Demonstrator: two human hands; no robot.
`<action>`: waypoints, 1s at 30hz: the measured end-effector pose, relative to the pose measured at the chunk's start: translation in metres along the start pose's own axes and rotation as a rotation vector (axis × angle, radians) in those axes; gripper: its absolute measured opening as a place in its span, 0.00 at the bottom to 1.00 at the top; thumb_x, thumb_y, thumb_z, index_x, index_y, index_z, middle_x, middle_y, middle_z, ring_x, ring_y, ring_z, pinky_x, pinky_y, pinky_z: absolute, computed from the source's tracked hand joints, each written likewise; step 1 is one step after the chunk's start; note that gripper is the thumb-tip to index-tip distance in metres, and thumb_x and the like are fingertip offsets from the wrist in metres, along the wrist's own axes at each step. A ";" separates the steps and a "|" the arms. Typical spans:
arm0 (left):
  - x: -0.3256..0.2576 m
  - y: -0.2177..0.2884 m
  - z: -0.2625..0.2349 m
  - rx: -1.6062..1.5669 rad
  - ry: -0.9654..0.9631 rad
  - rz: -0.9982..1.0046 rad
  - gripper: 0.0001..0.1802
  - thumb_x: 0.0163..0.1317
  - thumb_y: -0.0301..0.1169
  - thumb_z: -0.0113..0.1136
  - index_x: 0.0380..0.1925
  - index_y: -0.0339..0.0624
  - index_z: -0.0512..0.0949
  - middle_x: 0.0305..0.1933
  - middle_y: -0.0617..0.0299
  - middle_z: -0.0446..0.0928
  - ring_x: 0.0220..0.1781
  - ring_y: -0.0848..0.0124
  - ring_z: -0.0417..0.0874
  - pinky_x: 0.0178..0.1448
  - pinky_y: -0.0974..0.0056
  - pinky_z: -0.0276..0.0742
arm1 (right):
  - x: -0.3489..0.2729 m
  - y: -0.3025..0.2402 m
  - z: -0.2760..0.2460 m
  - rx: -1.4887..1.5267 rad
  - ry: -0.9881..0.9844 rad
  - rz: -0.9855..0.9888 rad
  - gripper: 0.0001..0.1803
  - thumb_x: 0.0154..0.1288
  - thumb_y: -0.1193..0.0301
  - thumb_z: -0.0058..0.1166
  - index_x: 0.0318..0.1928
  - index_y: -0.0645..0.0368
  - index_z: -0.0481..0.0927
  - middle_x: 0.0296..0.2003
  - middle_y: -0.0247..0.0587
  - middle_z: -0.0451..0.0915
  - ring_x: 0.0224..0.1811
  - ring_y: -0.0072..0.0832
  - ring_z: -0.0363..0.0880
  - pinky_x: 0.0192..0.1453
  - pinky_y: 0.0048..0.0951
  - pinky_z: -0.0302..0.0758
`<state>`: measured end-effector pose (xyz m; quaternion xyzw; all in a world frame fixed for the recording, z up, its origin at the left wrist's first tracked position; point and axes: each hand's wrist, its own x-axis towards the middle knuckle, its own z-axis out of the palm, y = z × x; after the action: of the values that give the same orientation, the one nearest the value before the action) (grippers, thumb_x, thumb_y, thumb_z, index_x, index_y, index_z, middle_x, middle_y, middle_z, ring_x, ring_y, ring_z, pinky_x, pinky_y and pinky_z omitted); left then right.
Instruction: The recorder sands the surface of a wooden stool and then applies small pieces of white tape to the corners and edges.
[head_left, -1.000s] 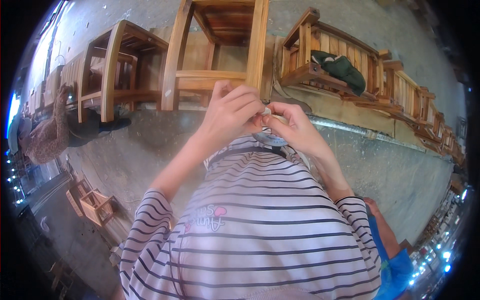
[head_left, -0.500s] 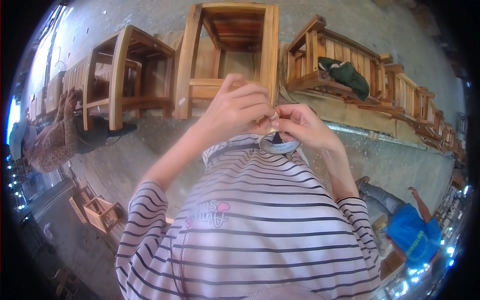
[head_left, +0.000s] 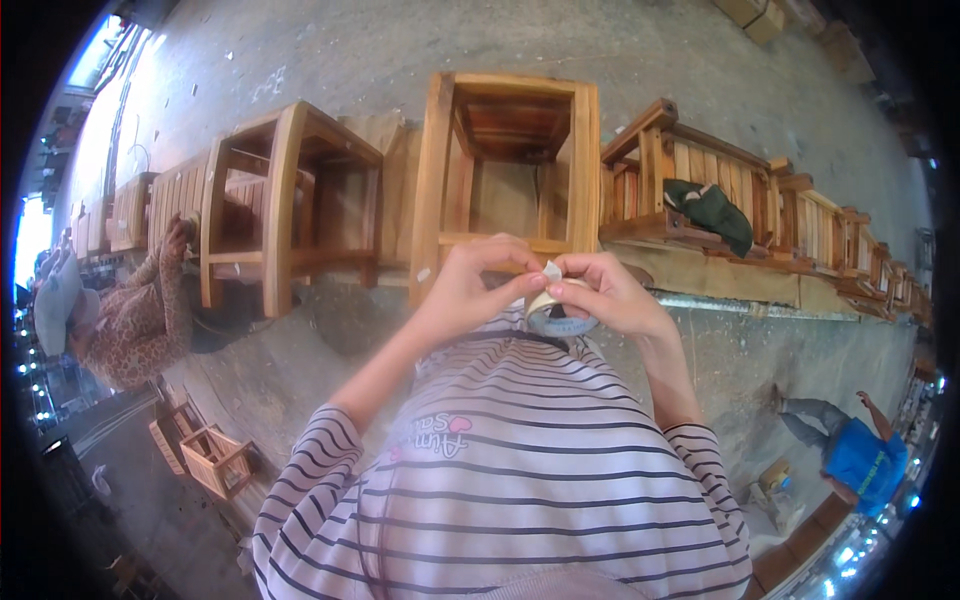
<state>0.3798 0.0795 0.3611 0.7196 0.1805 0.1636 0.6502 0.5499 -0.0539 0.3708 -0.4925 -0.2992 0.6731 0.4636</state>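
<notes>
Vs half a second back: hands sit lower relative to the open-frame wooden stool, now overlapping only its bottom rail instead of covering the lower frame; the tape end is now visibly lifted. Left hand curled, thumb and forefinger closed on the loose white end of the tape roll, other fingers folded in. Right hand fingertips pinched on the roll's upper edge, roll mostly hidden under that hand, only a pale arc showing. Both hands touching at the roll, just in front of the stool's bottom rail, above the striped shirt. Second stool left of the open one; slatted bench with a dark green cloth right of it. One person crouches far left of the stools, another in blue well to the lower right.
</notes>
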 end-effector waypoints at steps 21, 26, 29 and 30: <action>0.204 -0.224 -0.226 0.475 0.473 -0.157 0.27 0.49 0.54 0.71 0.35 0.40 0.87 0.50 0.53 0.80 0.53 0.54 0.78 0.62 0.55 0.68 | 0.078 -0.028 -0.019 0.042 -0.056 0.115 0.07 0.68 0.71 0.57 0.39 0.62 0.79 0.27 0.25 0.74 0.24 0.10 0.65 0.27 0.15 0.60; 0.266 -0.233 -0.233 0.687 0.350 -0.480 0.34 0.43 0.65 0.67 0.36 0.46 0.88 0.43 0.52 0.83 0.53 0.52 0.78 0.63 0.52 0.66 | 0.079 -0.026 -0.034 0.063 -0.040 0.116 0.06 0.68 0.72 0.57 0.39 0.62 0.79 0.28 0.26 0.75 0.24 0.10 0.65 0.28 0.16 0.61; 0.282 -0.228 -0.230 0.837 0.283 -0.522 0.37 0.40 0.69 0.65 0.35 0.48 0.88 0.39 0.53 0.84 0.52 0.52 0.80 0.64 0.52 0.65 | 0.077 -0.021 -0.049 0.084 0.010 0.094 0.06 0.68 0.72 0.57 0.39 0.62 0.79 0.28 0.26 0.75 0.24 0.10 0.65 0.28 0.16 0.61; 0.284 -0.219 -0.231 0.817 0.206 -0.536 0.38 0.38 0.71 0.65 0.34 0.48 0.88 0.39 0.52 0.85 0.53 0.52 0.80 0.66 0.52 0.65 | 0.076 -0.020 -0.053 0.081 0.030 0.075 0.05 0.68 0.72 0.56 0.39 0.62 0.78 0.28 0.26 0.75 0.24 0.11 0.65 0.28 0.16 0.61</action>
<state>0.5112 0.4358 0.1671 0.8239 0.4717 -0.0230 0.3132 0.5997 0.0204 0.3408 -0.4941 -0.2462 0.6941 0.4620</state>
